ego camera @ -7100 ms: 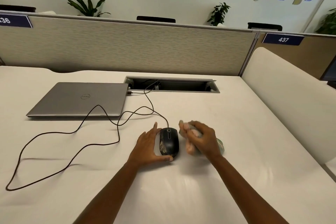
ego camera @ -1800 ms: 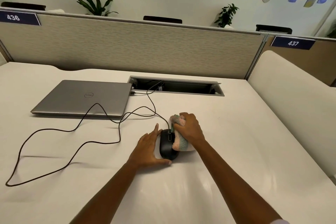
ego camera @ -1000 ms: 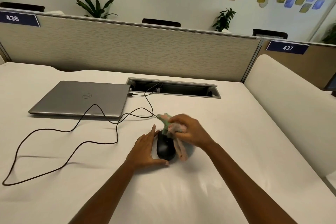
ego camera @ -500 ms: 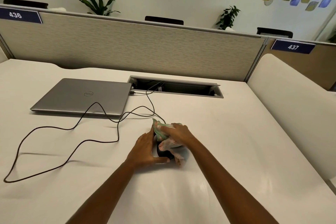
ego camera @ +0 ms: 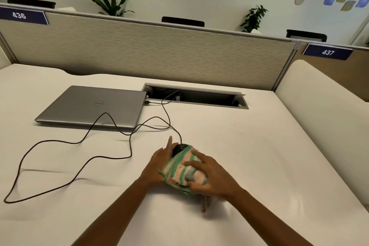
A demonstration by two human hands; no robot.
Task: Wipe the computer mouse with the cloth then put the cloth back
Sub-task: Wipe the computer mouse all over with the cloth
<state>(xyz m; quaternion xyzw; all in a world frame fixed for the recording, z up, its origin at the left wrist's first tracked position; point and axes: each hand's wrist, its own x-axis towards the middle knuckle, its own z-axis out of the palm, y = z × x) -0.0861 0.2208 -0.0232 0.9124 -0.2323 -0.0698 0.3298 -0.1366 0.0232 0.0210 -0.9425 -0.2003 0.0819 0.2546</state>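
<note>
A black wired computer mouse (ego camera: 178,148) lies on the white desk (ego camera: 249,146); only its front end shows. A pink cloth with green stripes (ego camera: 180,168) covers the rest of it. My right hand (ego camera: 211,178) presses down on the cloth with fingers spread over it and gripping its folds. My left hand (ego camera: 159,161) lies flat against the mouse's left side, holding it in place, partly under the cloth's edge.
The mouse's black cable (ego camera: 83,156) loops across the desk's left half to a closed grey laptop (ego camera: 93,106). A recessed cable slot (ego camera: 196,97) sits behind. A beige partition (ego camera: 147,50) closes the far edge; a low white panel (ego camera: 323,116) stands to the right.
My right hand has drawn the cloth back toward me over the mouse, so the cloth now covers the mouse's rear and its front shows. My left hand stays at the mouse's side.
</note>
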